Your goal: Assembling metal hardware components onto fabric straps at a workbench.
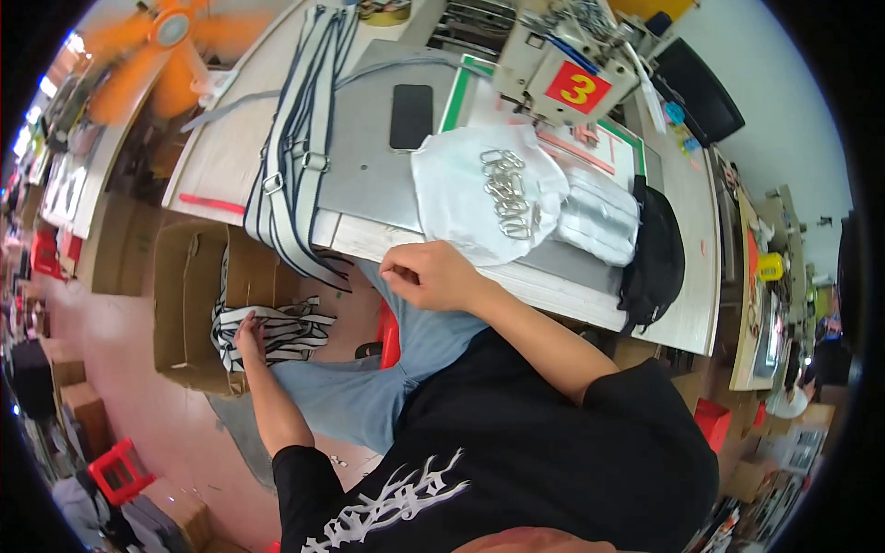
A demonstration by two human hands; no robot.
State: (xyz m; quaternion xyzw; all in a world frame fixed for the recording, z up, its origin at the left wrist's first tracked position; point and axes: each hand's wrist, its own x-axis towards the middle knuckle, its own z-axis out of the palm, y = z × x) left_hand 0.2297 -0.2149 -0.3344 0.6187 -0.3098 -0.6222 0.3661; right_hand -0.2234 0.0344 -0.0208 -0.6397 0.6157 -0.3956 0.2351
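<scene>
Left hand (247,334), fingers curled onto the bundle of striped straps (277,330) in the cardboard box (184,276) on the floor, is the nearer; right hand (431,275) rests loosely closed, apparently empty, at the surface (221,157) edge above.

Two hands are in view, the left hand (247,334) and the right hand (426,275), with one table (221,157) carrying one sewing machine (553,69), one black phone (411,116) and one black bag (656,253). One white bag (456,198) holds a pile of metal rings (509,194) too tangled to count. There is one open cardboard box (184,304), one orange fan (161,46) and one bundle of striped straps (300,138).
</scene>
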